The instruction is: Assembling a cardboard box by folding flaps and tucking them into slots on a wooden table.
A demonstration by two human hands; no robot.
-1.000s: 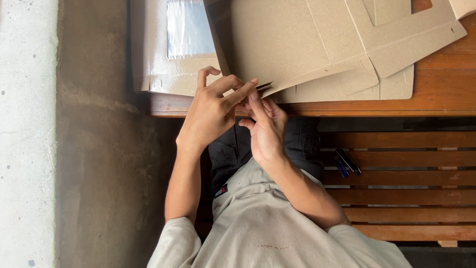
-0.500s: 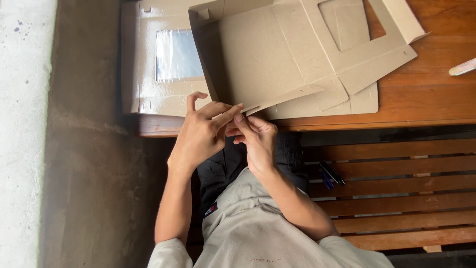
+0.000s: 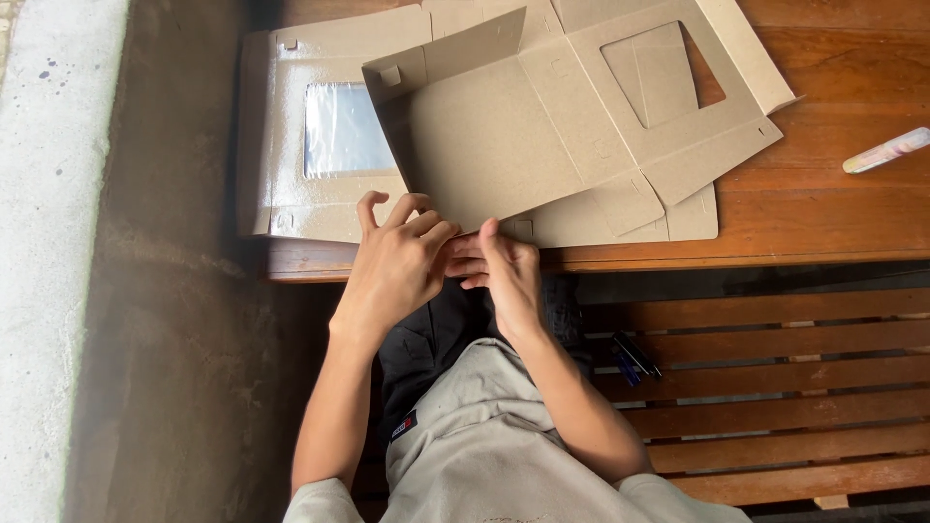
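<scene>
Together, your left hand [image 3: 392, 271] and right hand [image 3: 504, 276] pinch the cardboard box blank [image 3: 484, 145] at the table's [image 3: 823, 223] near edge; light, stiff, creasable—grip beside folds.

Cardboard box blank [image 3: 504, 145] on table [image 3: 823, 223]

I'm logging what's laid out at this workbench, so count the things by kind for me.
Flat cardboard box blanks with window cut-outs: 2, one at the left hand and right hand, one underneath.
Pale stick-shaped item on the wooden table: 1.
Dark pens on the slatted bench: 2, apparently.
Total: 5.
</scene>
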